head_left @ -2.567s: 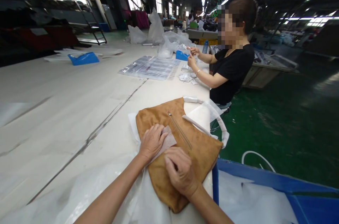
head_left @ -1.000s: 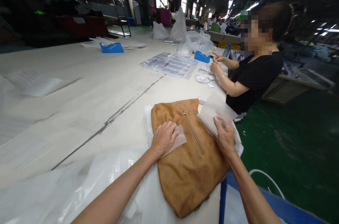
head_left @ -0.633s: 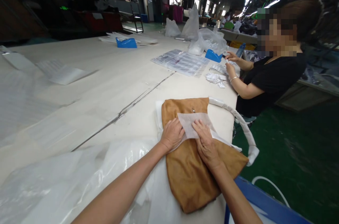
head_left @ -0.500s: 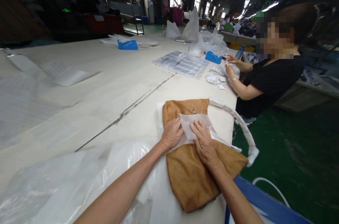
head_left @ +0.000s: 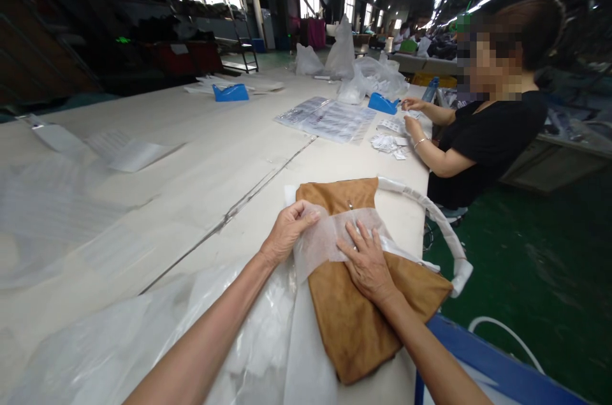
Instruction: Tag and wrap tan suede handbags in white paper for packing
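A brown bag [head_left: 356,322] lies on the table near its right edge, its strap [head_left: 435,213] wrapped in white and curving off to the right. Across the bag's middle runs a thin translucent white sheet [head_left: 318,242]. My left hand [head_left: 289,226] pinches the sheet's upper left edge between thumb and fingers. Fingers spread, my right hand [head_left: 367,258] lies flat on the sheet and the bag. A small metal fitting [head_left: 350,205] shows just above the sheet.
Clear plastic bags [head_left: 191,335] cover the table's near left. A co-worker [head_left: 502,131] handles small labels at the right edge, beside a blue tape dispenser [head_left: 382,103]. Another blue dispenser [head_left: 230,93] stands farther back. A printed plastic bag [head_left: 325,118] lies beyond the brown bag.
My left hand has moved left and up from the bag, now gripping the sheet's edge, and the sheet extends farther left. My right hand stays on the bag with fingers more spread.
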Tool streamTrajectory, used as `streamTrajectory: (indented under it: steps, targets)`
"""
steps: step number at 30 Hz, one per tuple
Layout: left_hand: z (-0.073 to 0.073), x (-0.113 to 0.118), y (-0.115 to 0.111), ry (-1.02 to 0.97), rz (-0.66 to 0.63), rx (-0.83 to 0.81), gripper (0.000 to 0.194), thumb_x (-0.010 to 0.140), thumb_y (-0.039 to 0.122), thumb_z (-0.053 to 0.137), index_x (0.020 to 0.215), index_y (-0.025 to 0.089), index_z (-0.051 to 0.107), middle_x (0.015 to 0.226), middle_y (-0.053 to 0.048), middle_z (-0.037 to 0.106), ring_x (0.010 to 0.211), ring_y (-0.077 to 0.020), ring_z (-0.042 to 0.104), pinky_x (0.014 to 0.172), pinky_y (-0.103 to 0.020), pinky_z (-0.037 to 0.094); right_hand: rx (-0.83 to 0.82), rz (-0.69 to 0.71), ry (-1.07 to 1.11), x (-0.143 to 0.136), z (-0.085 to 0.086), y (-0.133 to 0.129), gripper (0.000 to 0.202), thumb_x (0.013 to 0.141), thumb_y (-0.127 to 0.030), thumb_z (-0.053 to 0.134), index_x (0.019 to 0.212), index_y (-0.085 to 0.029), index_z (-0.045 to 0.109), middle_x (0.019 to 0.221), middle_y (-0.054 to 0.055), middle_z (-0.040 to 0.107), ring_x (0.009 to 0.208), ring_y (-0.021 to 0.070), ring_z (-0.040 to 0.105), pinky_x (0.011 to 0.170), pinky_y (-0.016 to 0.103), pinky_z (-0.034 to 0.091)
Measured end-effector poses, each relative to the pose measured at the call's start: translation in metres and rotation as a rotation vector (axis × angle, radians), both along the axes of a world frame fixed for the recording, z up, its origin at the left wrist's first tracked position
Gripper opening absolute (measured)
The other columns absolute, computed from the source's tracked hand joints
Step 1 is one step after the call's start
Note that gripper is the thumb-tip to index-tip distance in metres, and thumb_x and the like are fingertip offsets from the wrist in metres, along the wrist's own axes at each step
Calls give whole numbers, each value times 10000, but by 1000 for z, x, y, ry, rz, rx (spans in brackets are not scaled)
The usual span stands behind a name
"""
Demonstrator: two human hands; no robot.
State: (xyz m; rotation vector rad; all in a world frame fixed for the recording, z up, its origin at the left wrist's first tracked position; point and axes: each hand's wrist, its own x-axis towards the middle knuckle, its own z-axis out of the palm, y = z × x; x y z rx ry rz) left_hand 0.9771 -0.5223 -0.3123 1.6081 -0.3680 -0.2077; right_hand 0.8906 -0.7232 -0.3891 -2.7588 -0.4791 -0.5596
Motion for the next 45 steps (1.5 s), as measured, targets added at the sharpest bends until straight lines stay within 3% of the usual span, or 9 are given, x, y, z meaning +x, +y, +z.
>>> streamTrajectory:
  steps: [4,10,17,21,26,32,36,40,45]
  targets:
    - [0,5,-28,-42,-70,110,295,771,444,648,743,160,573,712,13,571,664,-136,505,618,-240,415,18,36,-41,0,-4,-1,450,910,-151,465,1340,-247,554,1490,136,437,1448,365,229,1112,690,205]
    - [-20,9,-57,-98,-111,374,164,722,316,639,678,164,595,646,23,569,633,-146,491,576,-249,331,128,51,-67,0,-6,-1,488,876,-142,448,1355,-187,533,1373,157,550,1455,333,231,1151,650,175]
    - [-30,7,-46,-131,-144,502,180,752,354,607,727,177,592,655,34,555,631,-148,485,575,-256,315,566,111,38,-1,-1,-16,276,845,-163,436,947,-212,688,1322,91,616,1391,301,385,1153,636,174]
    - [-26,8,-41,-170,-139,498,183,796,363,566,743,188,551,682,34,544,648,-147,485,595,-261,333,791,93,49,-2,1,-22,304,879,-194,373,950,-210,669,1288,87,639,1351,265,445,1168,572,209]
    - [-18,6,-32,-231,-113,514,177,863,359,492,774,207,500,692,41,518,670,-151,484,625,-270,338,810,76,51,-2,0,-20,280,876,-213,405,962,-211,671,1272,82,644,1347,258,447,1174,543,219]
    - [-24,4,-31,-217,-56,554,184,833,352,544,736,200,507,679,42,524,656,-148,495,595,-258,347,814,40,58,-2,6,-16,240,923,-293,456,897,-217,682,1237,93,657,1311,271,478,1162,544,229]
    - [-24,0,-34,-227,-20,592,158,837,330,550,747,205,514,682,40,537,669,-155,515,613,-264,351,874,-1,77,-2,11,-15,212,911,-356,526,855,-213,673,1219,103,655,1265,272,510,1127,496,304]
    - [-23,-6,-35,-248,17,637,130,882,319,510,792,225,512,715,30,562,710,-178,542,641,-284,341,937,-6,131,-4,13,-18,283,925,-309,433,822,-210,678,1256,84,633,1278,250,490,1132,451,300]
    - [-26,-7,-36,-250,77,672,95,889,312,512,825,242,523,718,18,561,739,-207,553,650,-298,331,1005,-64,110,-3,14,-21,221,852,-261,437,786,-220,644,1224,64,647,1209,253,533,1075,427,365]
